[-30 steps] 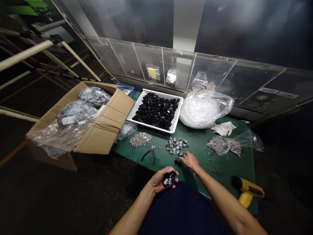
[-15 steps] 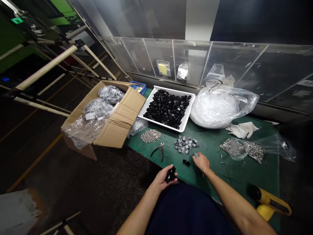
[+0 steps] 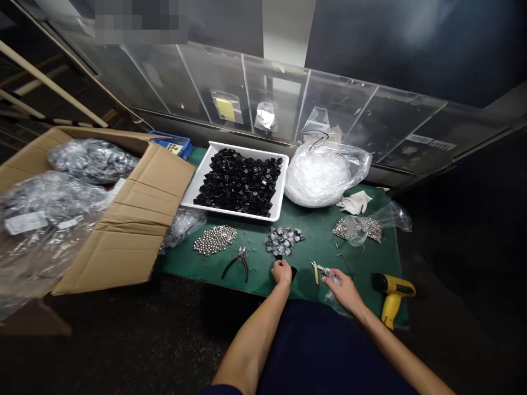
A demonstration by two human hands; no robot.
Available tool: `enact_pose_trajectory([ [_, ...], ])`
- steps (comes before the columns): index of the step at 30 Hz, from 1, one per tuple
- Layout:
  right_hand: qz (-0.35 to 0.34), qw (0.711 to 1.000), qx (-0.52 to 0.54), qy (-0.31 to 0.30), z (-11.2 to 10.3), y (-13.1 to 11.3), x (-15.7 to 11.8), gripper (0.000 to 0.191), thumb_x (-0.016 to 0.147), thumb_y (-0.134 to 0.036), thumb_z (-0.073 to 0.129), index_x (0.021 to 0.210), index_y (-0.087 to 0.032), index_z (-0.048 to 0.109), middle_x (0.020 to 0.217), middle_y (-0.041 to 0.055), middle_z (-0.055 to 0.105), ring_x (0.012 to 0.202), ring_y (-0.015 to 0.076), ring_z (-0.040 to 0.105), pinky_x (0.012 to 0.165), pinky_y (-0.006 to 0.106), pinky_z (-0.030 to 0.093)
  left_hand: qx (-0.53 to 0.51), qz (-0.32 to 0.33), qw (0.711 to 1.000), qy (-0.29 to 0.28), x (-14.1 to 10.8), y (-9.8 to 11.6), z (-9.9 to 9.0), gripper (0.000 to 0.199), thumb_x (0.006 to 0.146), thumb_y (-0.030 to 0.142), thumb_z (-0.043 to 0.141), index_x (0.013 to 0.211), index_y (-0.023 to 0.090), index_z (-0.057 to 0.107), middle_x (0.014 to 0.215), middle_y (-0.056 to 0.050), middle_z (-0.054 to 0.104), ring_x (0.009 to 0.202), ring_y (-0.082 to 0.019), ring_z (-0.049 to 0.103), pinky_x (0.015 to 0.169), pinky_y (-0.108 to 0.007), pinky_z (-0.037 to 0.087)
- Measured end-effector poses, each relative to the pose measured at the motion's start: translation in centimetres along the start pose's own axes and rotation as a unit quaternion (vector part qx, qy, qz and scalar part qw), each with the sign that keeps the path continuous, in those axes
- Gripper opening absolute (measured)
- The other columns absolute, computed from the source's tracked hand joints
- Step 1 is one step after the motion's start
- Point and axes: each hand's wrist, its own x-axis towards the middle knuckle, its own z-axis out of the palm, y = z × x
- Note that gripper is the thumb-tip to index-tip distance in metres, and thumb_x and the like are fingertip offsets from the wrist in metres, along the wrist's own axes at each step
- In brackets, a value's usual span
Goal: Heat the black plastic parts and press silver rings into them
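My left hand [image 3: 282, 272] is low over the green table [image 3: 302, 216], its fingers closed on a small black part [image 3: 279, 257] that pokes out past the fingertips. Another black piece [image 3: 293, 272] shows right beside that hand. Further right, my right hand [image 3: 344, 289] has its fingers closed round a crumpled clear plastic wrapper [image 3: 330, 275]; whether a part is inside cannot be seen. Cutters with pale yellow handles [image 3: 316, 272] lie just left of it. Beyond my left hand is a heap of small parts in clear wrapping [image 3: 284, 240].
A white tray [image 3: 280, 192] holds many black parts. Around lie shiny metal pieces [image 3: 214, 240], red-handled pliers [image 3: 237, 264], a hex key [image 3: 345, 264], bagged metal pieces [image 3: 357, 229], a white glove [image 3: 355, 203], a large plastic bag [image 3: 319, 178], a yellow heat gun [image 3: 392, 299] and a cardboard box [image 3: 127, 219].
My left hand has moved from the table's front edge onto the table by the black pieces. The cutters now show beside my right hand. The whole view has shifted right.
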Motion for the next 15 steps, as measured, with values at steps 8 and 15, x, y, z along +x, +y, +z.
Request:
enact_pose_trajectory([
  [8,0.022,1.0,0.014,-0.007,0.4,0.1,-0.8,0.029,0.093,-0.04,0.063,0.105,-0.014,0.065,0.091,0.0028,0.068,0.083,0.019,0.065,0.081,0.038,0.053,0.029,0.013,0.999,0.038,-0.9,0.3,-0.6,0.042,0.092,0.037,0.06,0.129,0.018,0.054,0.131,-0.011,0.056,0.114,-0.024,0.059,0.094,-0.046,0.052],
  [15,0.043,0.997,0.048,-0.03,0.2,1.4,-0.5,0.027,0.094,-0.036,0.063,0.109,-0.014,0.065,0.1,0.0042,0.068,0.092,0.0207,0.065,0.087,0.042,0.053,0.029,0.025,0.999,-0.018,-0.6,0.3,-1.1,0.039,0.092,0.037,0.06,0.127,0.02,0.056,0.129,-0.01,0.057,0.112,-0.023,0.06,0.093,-0.044,0.053],
])
